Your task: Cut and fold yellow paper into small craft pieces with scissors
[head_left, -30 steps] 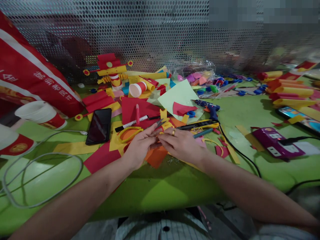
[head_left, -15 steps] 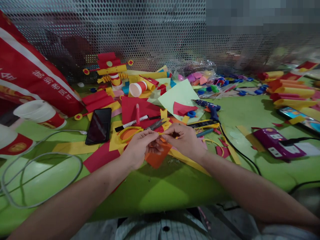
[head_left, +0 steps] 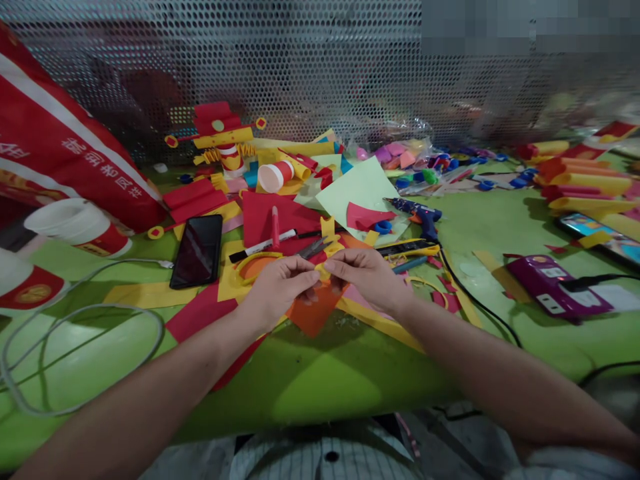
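My left hand (head_left: 283, 290) and my right hand (head_left: 367, 280) meet over the middle of the green table. Between their thumbs and fingertips they pinch a small piece of yellow paper (head_left: 324, 272), mostly covered by the fingers. Under the hands lies an orange paper sheet (head_left: 313, 312). Just beyond are scissors (head_left: 314, 248) with yellow handles, a curly yellow paper cutout (head_left: 332, 245), a white and black marker (head_left: 264, 245) and a pink pen (head_left: 275, 229). A utility knife (head_left: 407, 248) lies right of my right hand.
A black phone (head_left: 197, 252), a white cable (head_left: 160, 320) and paper cups (head_left: 80, 227) are on the left. A blue glue gun (head_left: 423, 217) and a purple power socket (head_left: 557, 287) are on the right. A red and yellow paper figure (head_left: 227, 140) stands at the back, before a perforated metal screen (head_left: 310, 67).
Both hands have stayed together over the orange sheet. The fingers have shifted slightly, and the yellow paper now shows a rounder bit between the thumbs.
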`<state>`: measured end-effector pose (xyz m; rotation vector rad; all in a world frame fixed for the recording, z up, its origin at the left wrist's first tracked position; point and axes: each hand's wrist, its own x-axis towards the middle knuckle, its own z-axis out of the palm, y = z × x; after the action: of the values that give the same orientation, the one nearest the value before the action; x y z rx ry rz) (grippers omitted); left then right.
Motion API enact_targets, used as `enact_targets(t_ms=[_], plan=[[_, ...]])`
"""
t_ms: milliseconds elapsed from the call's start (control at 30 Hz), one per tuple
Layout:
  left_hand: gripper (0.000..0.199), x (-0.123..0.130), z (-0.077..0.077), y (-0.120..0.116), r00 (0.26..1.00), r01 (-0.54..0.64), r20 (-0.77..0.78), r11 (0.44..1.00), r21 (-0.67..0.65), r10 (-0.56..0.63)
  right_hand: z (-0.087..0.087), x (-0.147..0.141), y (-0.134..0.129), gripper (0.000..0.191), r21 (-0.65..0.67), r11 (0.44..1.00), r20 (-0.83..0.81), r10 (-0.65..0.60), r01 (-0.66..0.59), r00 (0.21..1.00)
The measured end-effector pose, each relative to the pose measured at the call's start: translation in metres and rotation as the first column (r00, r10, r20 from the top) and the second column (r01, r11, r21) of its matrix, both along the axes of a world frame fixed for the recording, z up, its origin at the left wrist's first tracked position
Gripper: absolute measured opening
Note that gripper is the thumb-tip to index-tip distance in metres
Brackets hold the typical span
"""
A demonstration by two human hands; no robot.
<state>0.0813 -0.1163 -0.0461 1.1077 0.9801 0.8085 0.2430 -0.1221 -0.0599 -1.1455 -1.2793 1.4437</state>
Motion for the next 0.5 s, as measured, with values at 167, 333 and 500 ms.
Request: enact_targets(t_ms=[167, 333, 500], plan=[[0.025, -0.0018, -0.0006, 0.0038, 1.000, 0.023, 0.021, 0.999, 0.033, -0.023, -0.0020, -0.0016, 0.0020, 0.030, -0.117, 0.993, -0.208, -0.006, -0.019, 0.978], [0.025, -0.0020, -0.0029, 0.0050, 1.000, 0.003, 0.015, 0.999, 0.037, -0.004, 0.0002, -0.0034, 0.0025, 0.019, -0.067, 0.997, -0.212, 0.018, -0.033, 0.977], [0.022, -0.0011, -0.0026, 0.0036, 0.998, -0.059, -0.006, 0.998, 0.034, 0.059, -0.0010, -0.0036, 0.0024, 0.024, -0.009, 1.000, -0.191, 0.004, -0.006, 0.982]])
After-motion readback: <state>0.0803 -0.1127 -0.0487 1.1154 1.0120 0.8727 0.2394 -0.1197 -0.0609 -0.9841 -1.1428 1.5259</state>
